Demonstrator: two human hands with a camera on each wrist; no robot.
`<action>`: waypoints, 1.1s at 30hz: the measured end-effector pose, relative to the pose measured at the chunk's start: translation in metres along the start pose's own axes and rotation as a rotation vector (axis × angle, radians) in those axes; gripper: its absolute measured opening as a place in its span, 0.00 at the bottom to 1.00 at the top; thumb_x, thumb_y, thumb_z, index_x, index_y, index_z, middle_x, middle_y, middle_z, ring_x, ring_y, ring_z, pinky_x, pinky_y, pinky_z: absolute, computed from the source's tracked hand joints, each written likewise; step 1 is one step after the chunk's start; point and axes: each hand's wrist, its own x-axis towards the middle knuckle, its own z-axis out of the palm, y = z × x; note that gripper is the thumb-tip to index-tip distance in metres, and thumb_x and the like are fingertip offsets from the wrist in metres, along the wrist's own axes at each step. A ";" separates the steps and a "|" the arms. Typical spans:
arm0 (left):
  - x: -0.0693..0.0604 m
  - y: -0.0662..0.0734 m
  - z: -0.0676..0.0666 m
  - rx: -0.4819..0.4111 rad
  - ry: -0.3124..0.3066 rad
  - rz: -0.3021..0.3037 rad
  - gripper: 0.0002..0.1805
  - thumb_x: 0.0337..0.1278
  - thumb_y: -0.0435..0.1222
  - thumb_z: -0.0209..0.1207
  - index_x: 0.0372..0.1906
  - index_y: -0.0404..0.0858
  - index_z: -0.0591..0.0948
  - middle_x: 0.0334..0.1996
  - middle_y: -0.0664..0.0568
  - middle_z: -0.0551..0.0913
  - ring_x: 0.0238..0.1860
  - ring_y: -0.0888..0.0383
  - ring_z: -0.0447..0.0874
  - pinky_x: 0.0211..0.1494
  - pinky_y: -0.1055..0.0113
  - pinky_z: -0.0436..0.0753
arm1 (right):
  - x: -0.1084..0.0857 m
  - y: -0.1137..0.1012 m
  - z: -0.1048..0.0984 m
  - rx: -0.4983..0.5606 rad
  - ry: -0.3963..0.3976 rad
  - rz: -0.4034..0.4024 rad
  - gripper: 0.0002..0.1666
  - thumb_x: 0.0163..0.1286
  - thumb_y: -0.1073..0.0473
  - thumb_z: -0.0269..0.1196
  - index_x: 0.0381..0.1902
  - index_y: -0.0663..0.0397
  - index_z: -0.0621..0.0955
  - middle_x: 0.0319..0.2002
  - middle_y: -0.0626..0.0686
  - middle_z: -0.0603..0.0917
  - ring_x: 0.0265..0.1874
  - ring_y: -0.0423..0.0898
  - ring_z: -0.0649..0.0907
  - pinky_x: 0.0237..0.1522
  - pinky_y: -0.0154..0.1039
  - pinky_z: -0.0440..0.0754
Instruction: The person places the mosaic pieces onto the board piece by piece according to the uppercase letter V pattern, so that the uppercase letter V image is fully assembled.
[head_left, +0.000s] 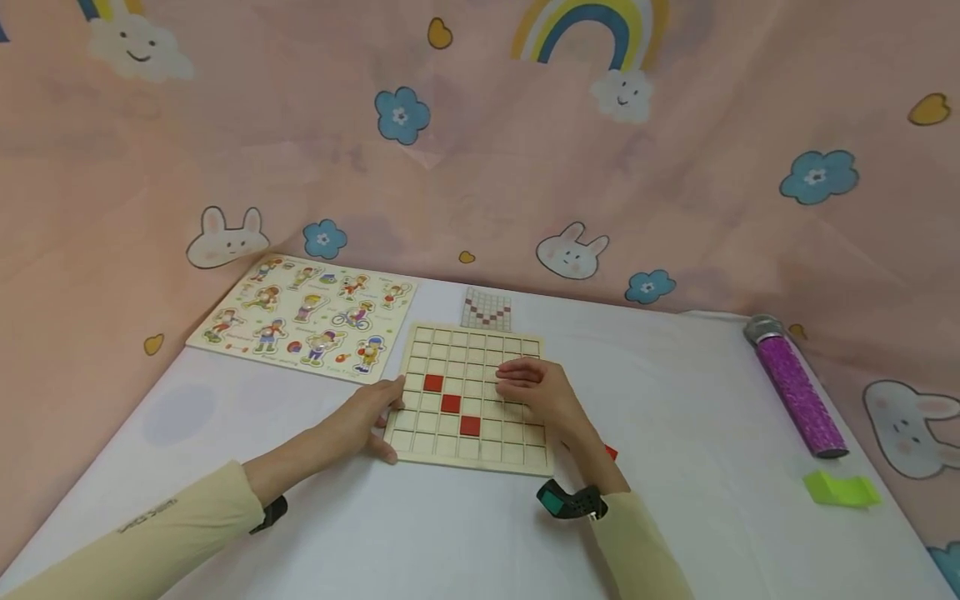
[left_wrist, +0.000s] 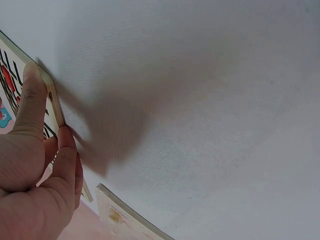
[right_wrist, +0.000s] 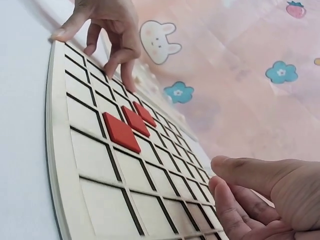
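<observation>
A pale wooden grid board (head_left: 438, 446) lies on the table, with three red square tiles (head_left: 451, 404) in a diagonal of its cells. My left hand (head_left: 367, 417) rests at the board's left edge, its thumb and fingers touching the rim, as the left wrist view also shows. Over the right half of the board is my right hand (head_left: 543, 396), fingers loosely bent. In the right wrist view, the thumb and index fingertips (right_wrist: 220, 164) come close together with nothing visible between them. Part of another red piece (head_left: 611, 452) shows beside the right forearm, mostly hidden.
Behind the board lies a small pattern card (head_left: 486, 310) with a V of dark red squares. A picture puzzle board (head_left: 300, 321) is at the back left. To the right are a purple glittery microphone-like tube (head_left: 802, 396) and a lime-green curved block (head_left: 842, 490). A printed curtain (head_left: 480, 167) borders the table.
</observation>
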 end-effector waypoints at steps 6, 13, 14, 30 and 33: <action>-0.001 0.000 -0.001 -0.001 -0.004 -0.032 0.60 0.23 0.33 0.78 0.67 0.18 0.57 0.47 0.45 0.77 0.35 0.58 0.72 0.40 0.70 0.76 | -0.020 0.008 -0.035 -0.034 0.059 0.020 0.25 0.64 0.64 0.66 0.58 0.65 0.76 0.53 0.63 0.80 0.48 0.48 0.83 0.47 0.31 0.79; -0.003 0.001 -0.001 -0.006 0.011 -0.011 0.59 0.23 0.33 0.78 0.67 0.18 0.58 0.46 0.45 0.78 0.35 0.58 0.72 0.39 0.70 0.77 | -0.051 0.015 -0.073 -0.165 0.163 0.054 0.28 0.67 0.57 0.64 0.62 0.60 0.73 0.56 0.61 0.80 0.53 0.51 0.81 0.48 0.30 0.78; -0.003 0.000 -0.001 -0.006 0.012 -0.007 0.59 0.23 0.33 0.78 0.67 0.18 0.58 0.46 0.45 0.78 0.35 0.58 0.72 0.39 0.70 0.77 | -0.056 0.017 -0.078 -0.184 0.177 0.052 0.28 0.67 0.56 0.64 0.62 0.59 0.73 0.56 0.60 0.80 0.53 0.50 0.81 0.48 0.29 0.78; -0.001 0.000 -0.001 -0.009 0.009 -0.012 0.60 0.21 0.33 0.79 0.67 0.18 0.58 0.45 0.47 0.78 0.34 0.59 0.71 0.39 0.70 0.76 | -0.112 0.051 -0.103 -0.187 0.169 -0.100 0.23 0.61 0.66 0.67 0.53 0.67 0.77 0.50 0.65 0.81 0.43 0.33 0.82 0.44 0.25 0.78; 0.000 0.001 -0.001 -0.005 0.007 -0.008 0.60 0.21 0.33 0.79 0.67 0.18 0.58 0.45 0.47 0.78 0.34 0.59 0.71 0.38 0.70 0.76 | -0.118 0.054 -0.098 -0.197 0.177 -0.123 0.22 0.59 0.68 0.68 0.52 0.67 0.78 0.48 0.65 0.81 0.42 0.35 0.82 0.42 0.25 0.79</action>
